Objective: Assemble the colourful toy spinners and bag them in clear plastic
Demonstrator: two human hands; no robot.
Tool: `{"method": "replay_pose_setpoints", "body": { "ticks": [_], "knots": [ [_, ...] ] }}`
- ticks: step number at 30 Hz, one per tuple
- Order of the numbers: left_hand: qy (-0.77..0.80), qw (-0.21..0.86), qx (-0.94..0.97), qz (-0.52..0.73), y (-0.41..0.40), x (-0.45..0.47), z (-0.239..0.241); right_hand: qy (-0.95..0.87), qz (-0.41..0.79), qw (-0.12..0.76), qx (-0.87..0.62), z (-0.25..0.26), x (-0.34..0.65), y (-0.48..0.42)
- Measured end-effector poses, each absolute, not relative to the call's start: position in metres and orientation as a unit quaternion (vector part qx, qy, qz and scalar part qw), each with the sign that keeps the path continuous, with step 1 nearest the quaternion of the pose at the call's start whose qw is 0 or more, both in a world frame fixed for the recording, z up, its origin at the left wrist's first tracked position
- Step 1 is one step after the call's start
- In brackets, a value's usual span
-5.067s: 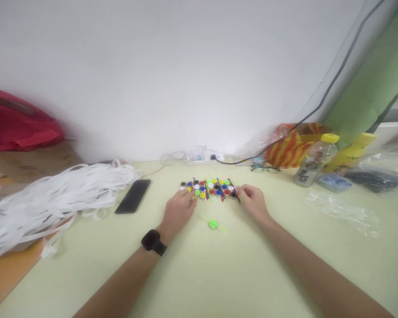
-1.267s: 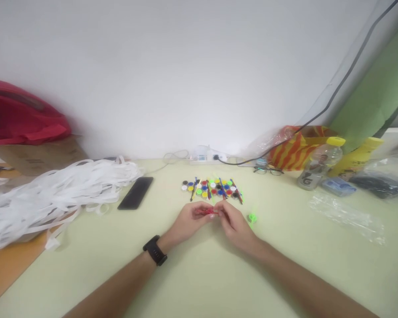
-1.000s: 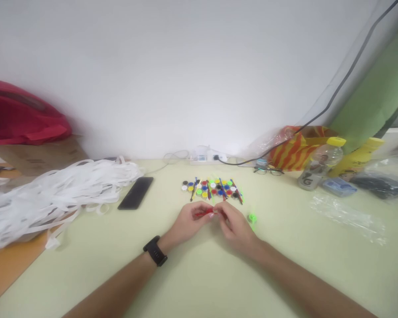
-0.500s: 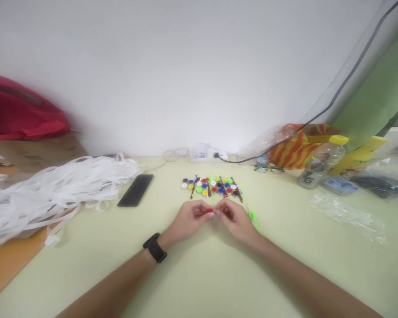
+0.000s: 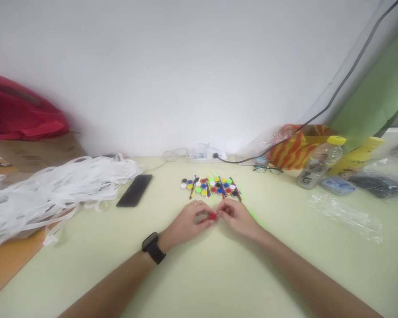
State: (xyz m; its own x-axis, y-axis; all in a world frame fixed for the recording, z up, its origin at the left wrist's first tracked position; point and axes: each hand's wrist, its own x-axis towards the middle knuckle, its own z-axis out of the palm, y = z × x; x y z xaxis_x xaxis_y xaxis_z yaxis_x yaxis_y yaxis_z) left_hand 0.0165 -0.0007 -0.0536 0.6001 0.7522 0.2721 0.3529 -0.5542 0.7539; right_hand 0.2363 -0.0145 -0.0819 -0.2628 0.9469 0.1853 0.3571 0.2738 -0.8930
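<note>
Between the thumb and fingers of my left hand point(image 5: 189, 221) is a small red piece point(image 5: 212, 216), too blurred to tell its kind. My right hand point(image 5: 239, 220) is closed in a pinch just to its right, fingertips almost meeting the left ones; what it grips is hidden. Beyond both hands lie several small coloured discs point(image 5: 212, 183), set in rows with thin coloured sticks point(image 5: 222, 186) between them. A bright green strand point(image 5: 252, 214) shows beside my right wrist.
A black phone point(image 5: 134, 191) and a heap of white ribbon point(image 5: 63, 187) lie on the left. To the right are eyeglasses point(image 5: 268, 169), a bottle with a yellow cap point(image 5: 321, 162) and a clear plastic wrapper point(image 5: 346, 216). A power strip point(image 5: 199, 155) sits by the wall.
My left hand has turned slightly, so more of the red piece and a ring show. Less of the green item beside my right wrist is visible.
</note>
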Motion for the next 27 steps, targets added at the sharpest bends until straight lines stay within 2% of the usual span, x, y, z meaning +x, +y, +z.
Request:
{"method": "replay_pose_setpoints", "body": {
  "ticks": [4, 19, 22, 27],
  "knots": [
    [0.335, 0.331, 0.831, 0.297, -0.001, 0.017, -0.056, -0.727, 0.344, 0.383, -0.455, -0.083, 0.233, -0.019],
    [0.368, 0.283, 0.844, 0.27, 0.004, 0.014, -0.055, -0.731, 0.345, 0.368, -0.459, -0.078, 0.234, -0.019],
    [0.371, 0.315, 0.817, 0.31, 0.004, 0.013, -0.057, -0.709, 0.336, 0.38, -0.49, -0.073, 0.236, -0.022],
    [0.443, 0.335, 0.698, 0.452, 0.013, 0.008, -0.061, -0.654, 0.338, 0.388, -0.554, -0.055, 0.238, -0.029]
  ]
}}
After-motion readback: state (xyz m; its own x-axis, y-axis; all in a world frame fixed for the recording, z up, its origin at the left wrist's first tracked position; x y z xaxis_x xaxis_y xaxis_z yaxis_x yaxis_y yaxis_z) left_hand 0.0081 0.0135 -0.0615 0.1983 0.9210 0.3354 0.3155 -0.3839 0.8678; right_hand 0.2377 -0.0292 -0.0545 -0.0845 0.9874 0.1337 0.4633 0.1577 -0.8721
